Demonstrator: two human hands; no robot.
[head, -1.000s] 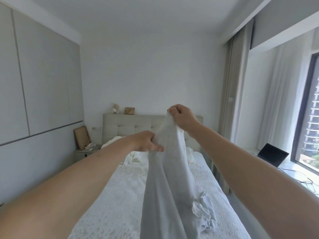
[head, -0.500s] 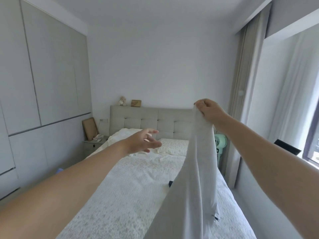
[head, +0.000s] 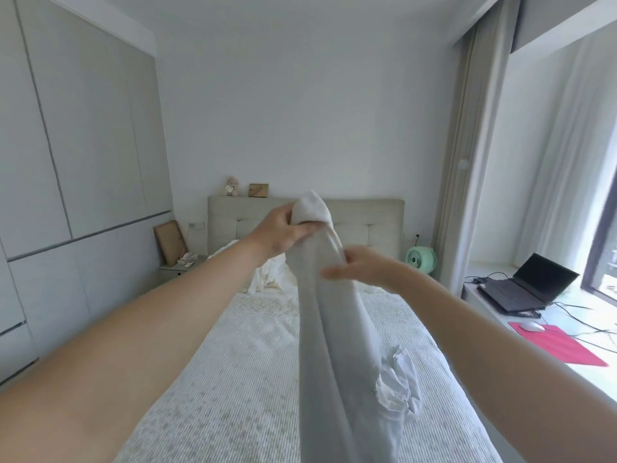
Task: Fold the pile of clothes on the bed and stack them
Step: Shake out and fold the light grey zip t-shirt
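Note:
A long pale grey garment (head: 329,329) hangs in the air over the bed (head: 233,379), running down out of the bottom of the view. My left hand (head: 283,233) grips its top end, with a tuft of cloth sticking up above the fist. My right hand (head: 364,269) is lower and to the right, its fingers on the side of the cloth a little below the top. A crumpled white garment (head: 399,385) lies on the bed's right side, partly behind the hanging one. More white cloth (head: 270,279) is bunched near the pillows.
The headboard (head: 367,215) stands against the far wall. A nightstand (head: 177,267) is at the bed's left, wardrobe doors (head: 66,162) along the left wall. A green fan (head: 421,260), a laptop (head: 531,289) and a pink mat (head: 561,345) are to the right by the window.
The top of the grey garment has passed from my right hand to my left. My left hand was free half a second ago; my right hand has dropped lower on the cloth.

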